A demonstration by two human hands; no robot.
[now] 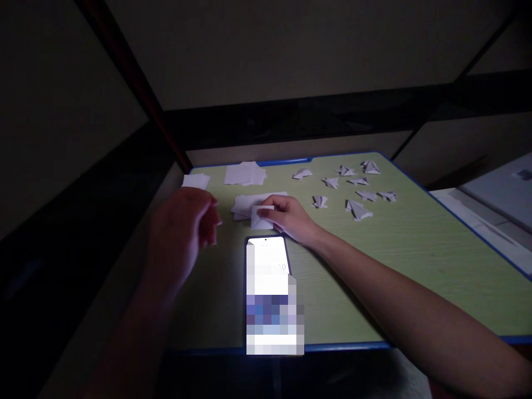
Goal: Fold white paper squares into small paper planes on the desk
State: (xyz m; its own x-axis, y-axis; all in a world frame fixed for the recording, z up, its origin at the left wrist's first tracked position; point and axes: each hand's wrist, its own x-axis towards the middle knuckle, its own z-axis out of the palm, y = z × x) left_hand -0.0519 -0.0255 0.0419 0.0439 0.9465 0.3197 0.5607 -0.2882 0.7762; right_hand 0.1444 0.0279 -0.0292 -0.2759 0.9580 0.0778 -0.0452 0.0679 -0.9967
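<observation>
Pinched by the right hand [286, 213] alone, the creased paper square [261, 224] could be slipping or skewing if that pinch loosens. It is sitting nearer the left edge of the tabletop [424, 244] than the right, looking pale, flat and faintly diagonally lined. The left hand [180, 233] is hovering, blurred and curled; I cannot tell whether it is gripping anything.

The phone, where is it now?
In the head view, the phone is at lower centre, just nearer the camera than the paper in the right hand.

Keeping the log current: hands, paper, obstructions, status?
Right hand pinching small white square paper. Left hand apart, loosely curled. Black-edged rectangular lit phone close on paper's near side.
</observation>
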